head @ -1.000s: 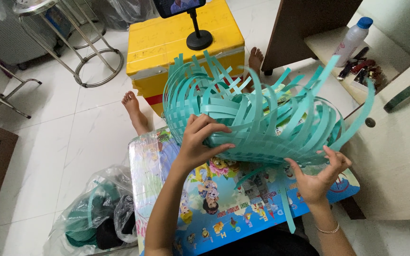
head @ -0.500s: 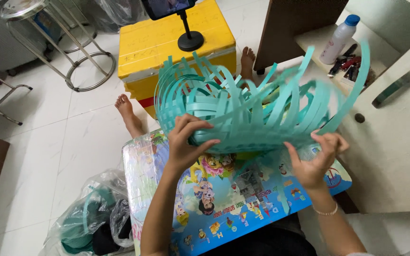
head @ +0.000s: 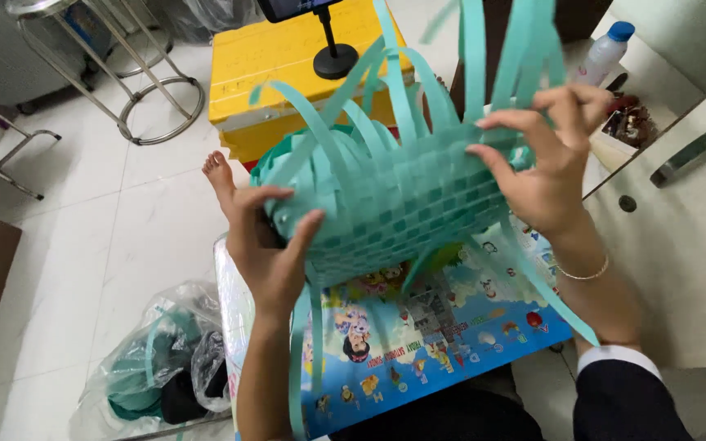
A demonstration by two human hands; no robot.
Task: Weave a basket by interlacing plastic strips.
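Both my hands hold a half-woven basket (head: 402, 204) of teal plastic strips, tipped so its checkered woven base faces me. My left hand (head: 270, 245) grips its left end, fingers spread over the weave. My right hand (head: 542, 163) clasps the right end, thumb on the base; a thin bracelet sits on that wrist. Loose strip ends stick up behind the basket and dangle below it. Under it lies a colourful cartoon-printed board (head: 418, 335) across my lap.
A yellow box (head: 288, 61) with a black phone stand (head: 332, 57) stands behind the basket. Someone's bare foot (head: 221, 175) rests on the white tile floor. A clear bag with teal strips (head: 157, 363) lies lower left. Metal stool legs (head: 136, 90) stand upper left, a bottle (head: 602, 53) upper right.
The basket has been turned over: its open side with the strip ends faced me before, now the woven base does. My right hand moved from beneath up to the right end.
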